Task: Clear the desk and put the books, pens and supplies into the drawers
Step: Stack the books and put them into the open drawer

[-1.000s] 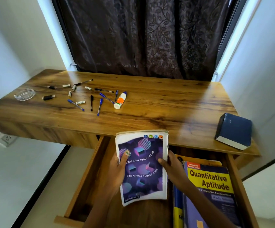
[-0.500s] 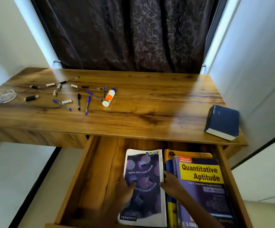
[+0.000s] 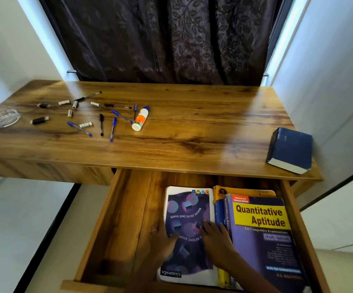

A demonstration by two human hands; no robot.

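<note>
Both hands are lying flat, grip released, left hand [image 3: 163, 240] and right hand [image 3: 215, 240] pressing a glossy purple notebook [image 3: 189, 210] inside the wooden drawer [image 3: 116, 218] at six o'clock; thin plastic pens [image 3: 113, 129] are lying scattered at ten o'clock on the grained tabletop [image 3: 192, 127].
</note>
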